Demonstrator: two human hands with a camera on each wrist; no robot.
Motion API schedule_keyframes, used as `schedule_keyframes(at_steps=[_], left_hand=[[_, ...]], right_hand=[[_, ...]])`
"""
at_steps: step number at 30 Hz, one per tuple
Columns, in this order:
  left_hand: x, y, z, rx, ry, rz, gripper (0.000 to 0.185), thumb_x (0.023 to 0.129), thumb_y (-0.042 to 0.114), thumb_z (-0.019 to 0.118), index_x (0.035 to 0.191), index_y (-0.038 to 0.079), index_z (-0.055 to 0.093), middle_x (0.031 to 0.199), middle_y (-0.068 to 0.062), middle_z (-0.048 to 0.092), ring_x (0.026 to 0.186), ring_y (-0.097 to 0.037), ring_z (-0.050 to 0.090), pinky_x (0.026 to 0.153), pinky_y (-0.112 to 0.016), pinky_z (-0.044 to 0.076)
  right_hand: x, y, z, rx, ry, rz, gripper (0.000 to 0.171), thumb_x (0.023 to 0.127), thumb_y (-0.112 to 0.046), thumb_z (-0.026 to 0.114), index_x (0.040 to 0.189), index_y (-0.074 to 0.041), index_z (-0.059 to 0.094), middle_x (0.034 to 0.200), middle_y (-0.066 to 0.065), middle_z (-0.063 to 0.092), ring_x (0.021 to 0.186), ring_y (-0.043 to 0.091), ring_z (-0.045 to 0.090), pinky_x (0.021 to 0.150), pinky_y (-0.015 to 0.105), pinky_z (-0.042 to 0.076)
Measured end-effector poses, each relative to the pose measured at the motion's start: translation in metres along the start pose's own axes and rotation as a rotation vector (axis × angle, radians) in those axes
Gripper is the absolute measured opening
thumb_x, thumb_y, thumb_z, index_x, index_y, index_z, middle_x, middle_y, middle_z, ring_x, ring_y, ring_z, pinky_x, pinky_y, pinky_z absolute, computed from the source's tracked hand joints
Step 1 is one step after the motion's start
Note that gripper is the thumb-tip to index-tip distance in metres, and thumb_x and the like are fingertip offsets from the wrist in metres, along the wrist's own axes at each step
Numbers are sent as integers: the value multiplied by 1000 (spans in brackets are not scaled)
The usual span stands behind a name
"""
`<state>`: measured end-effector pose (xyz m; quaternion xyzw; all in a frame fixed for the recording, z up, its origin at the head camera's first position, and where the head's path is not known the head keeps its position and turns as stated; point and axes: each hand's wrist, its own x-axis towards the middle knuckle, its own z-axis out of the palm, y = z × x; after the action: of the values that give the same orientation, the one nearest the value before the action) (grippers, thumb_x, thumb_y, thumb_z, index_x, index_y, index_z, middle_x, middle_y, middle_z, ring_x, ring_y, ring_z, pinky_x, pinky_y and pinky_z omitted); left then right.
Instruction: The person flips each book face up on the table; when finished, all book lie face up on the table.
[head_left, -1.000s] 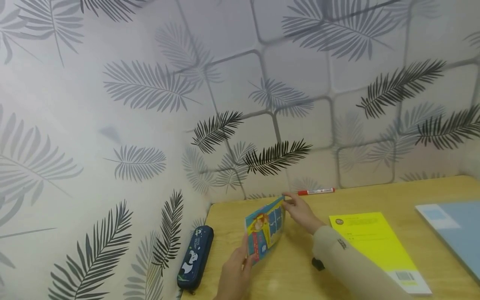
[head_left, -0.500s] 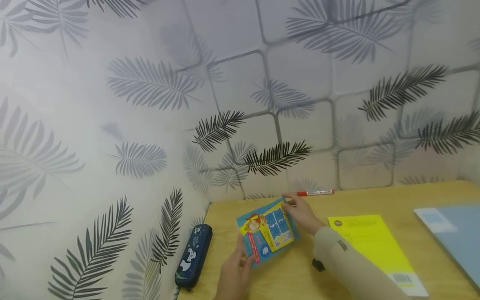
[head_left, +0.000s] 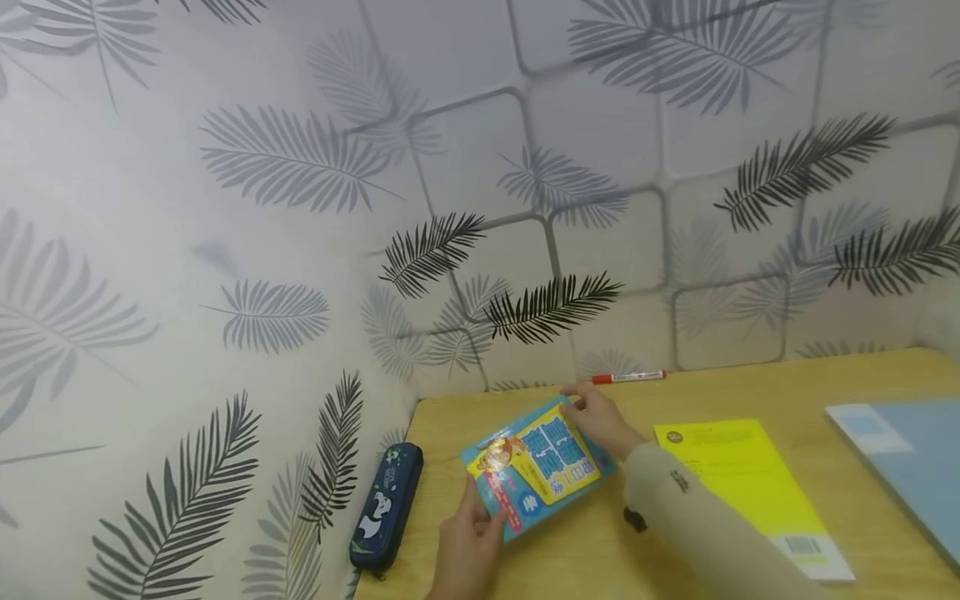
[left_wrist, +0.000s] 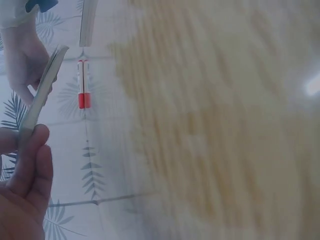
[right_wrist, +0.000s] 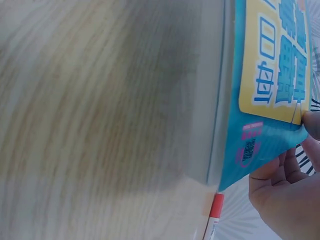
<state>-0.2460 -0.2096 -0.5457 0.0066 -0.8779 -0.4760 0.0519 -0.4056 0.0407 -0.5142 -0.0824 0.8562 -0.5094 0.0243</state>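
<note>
A thin blue book (head_left: 536, 471) with a yellow title panel and a cartoon figure is held up over the table, cover towards the head camera. My left hand (head_left: 470, 537) pinches its lower left corner between thumb and fingers. At the far upper corner, my right hand (head_left: 602, 422) grips the edge, thumb on the cover and fingers behind. The left wrist view shows the book's page edge (left_wrist: 42, 90) nearly end-on. In the right wrist view the cover (right_wrist: 265, 120) bends slightly near the right thumb, and a small printed code shows.
A dark blue pencil case (head_left: 387, 507) with a panda lies at the table's left edge. A red-capped marker (head_left: 630, 377) lies by the patterned wall. To the right are a yellow book (head_left: 738, 479) and a blue-grey flat item (head_left: 911, 450). A small black object (head_left: 635, 520) sits beside the right sleeve.
The book has turned from a steep slant until its cover faces the head camera, its left edge swinging left. Both hands keep their hold and have barely moved.
</note>
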Motion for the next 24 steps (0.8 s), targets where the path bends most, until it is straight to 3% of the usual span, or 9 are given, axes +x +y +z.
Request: schedule_keyframes(at_steps=[4,7,10,20,24], left_hand=[[0,-6,3,64,28,-14,86,96,32,75,155,-10,29,75,6,64,63,-9,64,55,-25,53],[1,-9,4,130,60,-5,82,95,28,76,152,-14,34,67,5,59,55,-11,57,49,-25,47],[4,-10,3,149,42,-35,79,95,25,76,149,-17,36,65,3,57,53,-12,54,46,-24,43],[9,-19,13,84,-47,-107,77,95,28,74,147,-17,38,65,0,59,51,-13,53,44,-24,41],[8,-18,16,134,-59,-143,59,94,27,74,136,-9,55,65,0,58,50,-13,51,44,-24,38]], right_hand=[[-6,5,5,-35,-20,8,41,103,-20,62,140,-4,57,129,19,62,116,35,59,98,55,49],[-10,6,8,-43,-24,-11,38,102,-19,63,137,-2,58,119,17,65,105,32,63,89,50,54],[-10,3,11,-92,-17,-20,37,102,-18,64,135,0,59,115,16,67,102,30,64,86,49,55],[-5,8,21,-267,-61,57,38,102,-16,62,135,4,59,136,24,61,130,44,53,108,59,42],[-5,14,26,-293,-66,51,38,101,-16,63,133,4,60,134,24,61,129,46,52,108,60,41]])
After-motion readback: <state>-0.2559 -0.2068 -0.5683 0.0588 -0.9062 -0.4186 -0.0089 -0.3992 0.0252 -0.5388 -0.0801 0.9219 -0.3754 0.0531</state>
